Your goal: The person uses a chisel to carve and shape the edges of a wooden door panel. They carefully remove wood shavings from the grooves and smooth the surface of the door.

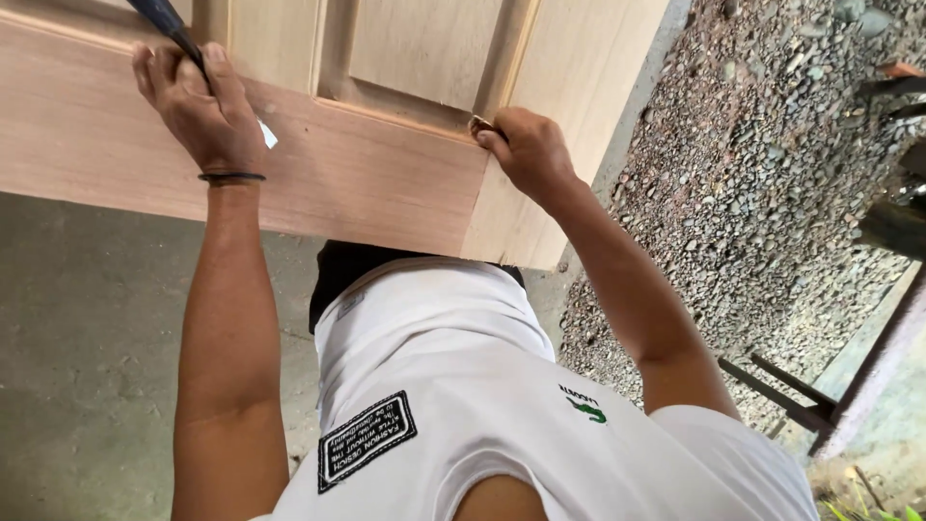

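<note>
Concrete floor [87, 318] and loose gravel [772, 174] lay beneath a pale wooden panelled door [386, 164] that ran flat across the view.

On the door's near rail, the left hand [198, 111] rested with its fingers [145, 72] curled tight around a dark tool handle [164, 21], a dark band [231, 177] at the wrist. Well apart from it, the right hand [526, 145] sat at the edge of a recessed panel, its fingers pressed together and pinching a small tan piece [479, 123], too small to identify. A white shirt [463, 405] filled the foreground, and dark metal bars [791, 391] stood at the right.
</note>
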